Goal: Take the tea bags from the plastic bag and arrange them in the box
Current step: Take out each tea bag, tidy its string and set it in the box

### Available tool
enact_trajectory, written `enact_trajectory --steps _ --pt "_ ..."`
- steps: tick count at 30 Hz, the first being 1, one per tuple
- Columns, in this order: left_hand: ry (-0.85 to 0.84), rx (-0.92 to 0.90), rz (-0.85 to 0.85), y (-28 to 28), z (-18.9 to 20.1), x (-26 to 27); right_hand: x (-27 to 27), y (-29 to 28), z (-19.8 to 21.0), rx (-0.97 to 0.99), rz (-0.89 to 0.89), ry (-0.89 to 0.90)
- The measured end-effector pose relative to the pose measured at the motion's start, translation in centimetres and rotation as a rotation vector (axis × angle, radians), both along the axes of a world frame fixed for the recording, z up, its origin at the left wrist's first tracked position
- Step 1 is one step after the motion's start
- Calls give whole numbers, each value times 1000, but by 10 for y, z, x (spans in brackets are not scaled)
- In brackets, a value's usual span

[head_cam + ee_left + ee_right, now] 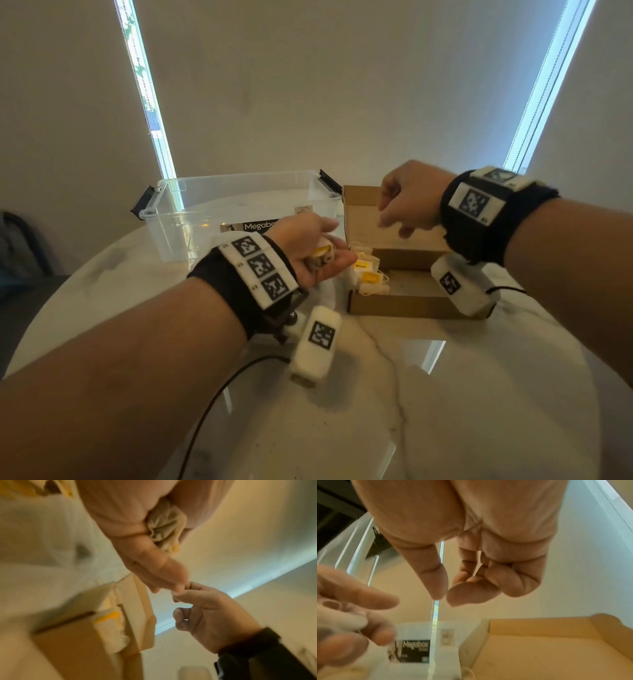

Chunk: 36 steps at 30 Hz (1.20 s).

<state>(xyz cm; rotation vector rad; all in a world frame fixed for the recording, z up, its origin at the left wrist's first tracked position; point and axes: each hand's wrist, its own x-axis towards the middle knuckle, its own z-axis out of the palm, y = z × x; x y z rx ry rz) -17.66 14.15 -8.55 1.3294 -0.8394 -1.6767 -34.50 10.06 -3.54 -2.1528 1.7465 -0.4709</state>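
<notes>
On the counter [394, 394], your left hand [308, 253] is cupping a clump of tea bags [320, 258] palm-up beside the cardboard box [404, 305]. Your right hand [411, 198] is hovering over the box lid, fingers [436, 582] loosely curled, holding nothing. More tea bags [368, 274] are sitting in the box's left end. Left wrist view is showing crumpled bags [164, 527] gripped in the palm; the head view is hiding that. A clear bin [239, 212] is standing behind.
</notes>
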Motion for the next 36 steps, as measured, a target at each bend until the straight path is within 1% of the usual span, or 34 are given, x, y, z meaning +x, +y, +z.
enact_trajectory --steps 2,5,7,9,13,16,18,23,27,30,31,33,34,36 --pt "259 42 29 0 5 4 3 6 14 -45 35 -26" --pt "523 22 52 0 7 7 13 21 24 -37 155 -41" --pt "636 -1 33 0 7 8 21 33 25 -17 244 -35" --pt "686 -9 11 2 9 9 29 40 22 -23 296 5" --pt "633 -16 -20 9 14 7 40 43 13 -100 321 173" --pt "612 -31 -66 11 12 7 39 39 10 -116 321 219" --pt "599 -36 -84 15 10 7 34 35 11 -102 283 180" --pt "527 -90 -49 13 6 12 23 30 10 50 208 -37" --pt "429 -120 -53 7 2 12 18 29 9 54 199 -97" --pt "344 -150 -32 5 -1 10 20 30 9 104 188 -167" --pt "311 -170 -24 5 -3 8 21 31 8 114 193 -171" --pt "250 -203 -6 6 -5 6 25 30 5 94 203 -122" --pt "244 -203 -1 6 -5 5 26 29 4 73 195 -103" --pt "273 -169 -2 7 -5 4 26 25 4 32 146 -126"
